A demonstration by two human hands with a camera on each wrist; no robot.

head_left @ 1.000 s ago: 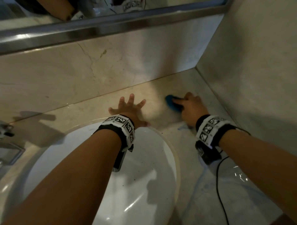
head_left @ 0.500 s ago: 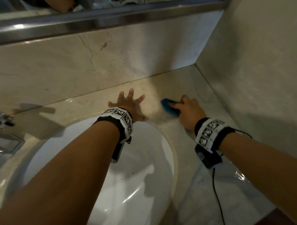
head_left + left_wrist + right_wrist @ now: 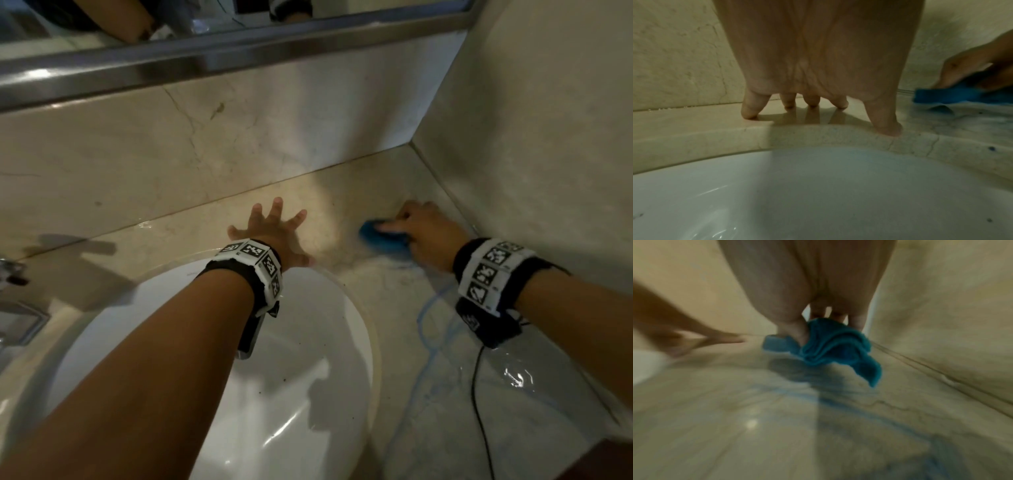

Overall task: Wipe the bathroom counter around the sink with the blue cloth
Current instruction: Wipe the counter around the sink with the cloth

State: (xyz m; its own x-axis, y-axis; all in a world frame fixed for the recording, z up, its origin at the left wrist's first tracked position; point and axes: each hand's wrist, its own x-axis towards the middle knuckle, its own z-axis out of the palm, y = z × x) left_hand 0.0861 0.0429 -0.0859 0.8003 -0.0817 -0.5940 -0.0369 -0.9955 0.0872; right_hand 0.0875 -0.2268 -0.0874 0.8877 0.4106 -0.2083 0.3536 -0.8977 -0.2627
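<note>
My right hand (image 3: 416,228) grips the bunched blue cloth (image 3: 382,241) and presses it on the beige marble counter (image 3: 342,202), close to the back right corner by the side wall. In the right wrist view the cloth (image 3: 830,344) is wadded under thumb and fingers, one corner trailing. My left hand (image 3: 270,229) lies flat on the counter behind the white sink (image 3: 308,342), fingers spread, thumb at the basin's rim. The left wrist view shows its fingertips (image 3: 750,113) on the stone, with the cloth (image 3: 953,95) to the right.
A marble backsplash (image 3: 205,144) and side wall (image 3: 531,137) close the corner. Above runs a metal mirror ledge (image 3: 171,68). A tap (image 3: 13,274) sits at far left. Blue streaks (image 3: 435,329) and a wet patch (image 3: 517,373) mark the counter at right; a black cable (image 3: 479,411) trails from my right wrist.
My right hand has slid the cloth rightward and back toward the corner after a small stroke to the left. My left hand has stayed planted behind the sink.
</note>
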